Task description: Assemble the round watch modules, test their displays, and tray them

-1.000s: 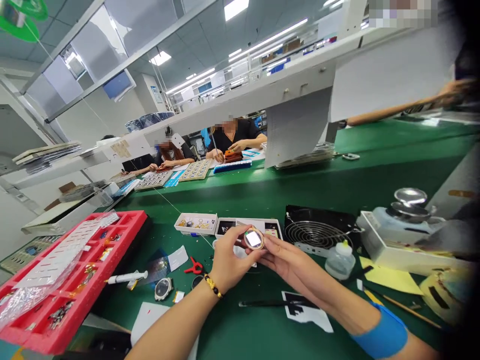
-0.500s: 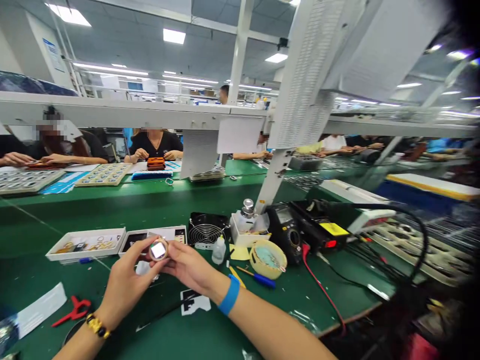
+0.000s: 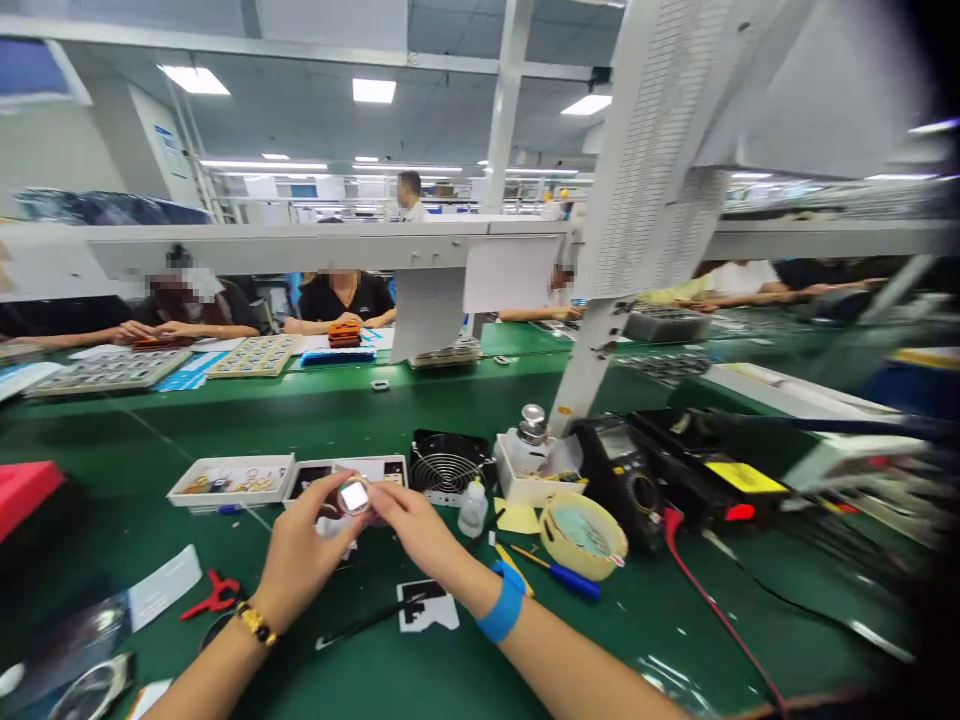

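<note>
Both hands meet over the green mat around a small round watch-like part (image 3: 354, 496) with a gold-coloured rim and a bright white square on its face. My left hand (image 3: 306, 550) pinches its left and lower edge between thumb and fingers. At the right rim, the fingertips of my right hand (image 3: 412, 522) are closed against it; what lies under them is hidden. Behind the hands, a white parts tray (image 3: 397, 468) is partly covered. Below them, black tweezers (image 3: 364, 628) lie near a white cut-out sheet (image 3: 439, 610).
A second white tray (image 3: 277, 480) holds small parts. Rightward stand a black fan (image 3: 448, 468), a clear bottle (image 3: 472, 508), a yellow bowl (image 3: 551, 540), a blue-handled screwdriver (image 3: 576, 580) and a black multimeter (image 3: 615, 480). Red clippers (image 3: 214, 593) lie left. Co-workers sit across the bench.
The view has swung left, so the bench things appear farther right. Both hands keep hold of the round part, which looks slightly more tilted. A red block shows at the left edge.
</note>
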A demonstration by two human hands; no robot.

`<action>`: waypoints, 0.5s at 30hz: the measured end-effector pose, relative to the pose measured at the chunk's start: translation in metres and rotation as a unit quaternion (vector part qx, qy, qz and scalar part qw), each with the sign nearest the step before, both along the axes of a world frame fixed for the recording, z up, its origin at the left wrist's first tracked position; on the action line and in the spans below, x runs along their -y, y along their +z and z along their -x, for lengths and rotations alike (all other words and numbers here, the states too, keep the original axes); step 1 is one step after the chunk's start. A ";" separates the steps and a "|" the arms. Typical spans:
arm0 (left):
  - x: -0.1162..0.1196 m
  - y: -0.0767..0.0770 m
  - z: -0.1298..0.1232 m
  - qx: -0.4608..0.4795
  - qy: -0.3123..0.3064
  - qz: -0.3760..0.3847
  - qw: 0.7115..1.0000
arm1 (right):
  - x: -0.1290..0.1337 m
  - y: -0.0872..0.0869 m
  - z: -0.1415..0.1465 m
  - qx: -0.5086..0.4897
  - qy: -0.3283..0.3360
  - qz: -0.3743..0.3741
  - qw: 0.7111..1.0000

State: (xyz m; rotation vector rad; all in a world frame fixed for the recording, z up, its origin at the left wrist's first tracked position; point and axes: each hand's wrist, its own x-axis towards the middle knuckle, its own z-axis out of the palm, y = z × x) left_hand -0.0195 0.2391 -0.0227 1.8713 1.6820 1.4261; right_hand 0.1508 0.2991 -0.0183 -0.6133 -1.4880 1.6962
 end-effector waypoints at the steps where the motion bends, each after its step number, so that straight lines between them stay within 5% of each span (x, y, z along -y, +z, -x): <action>1: -0.001 0.001 -0.002 0.012 -0.007 0.019 1.000 | -0.003 -0.002 -0.001 0.014 -0.015 -0.017 1.000; 4: -0.006 0.002 -0.006 0.104 -0.052 0.083 0.990 | -0.012 -0.009 -0.002 0.044 -0.040 -0.051 0.997; 8: -0.014 0.002 -0.007 0.255 -0.141 0.170 0.941 | -0.019 -0.014 -0.005 0.063 -0.053 -0.065 0.994; 15: -0.014 0.005 -0.003 0.210 -0.175 0.188 0.944 | -0.023 -0.015 -0.006 0.066 -0.027 -0.054 0.996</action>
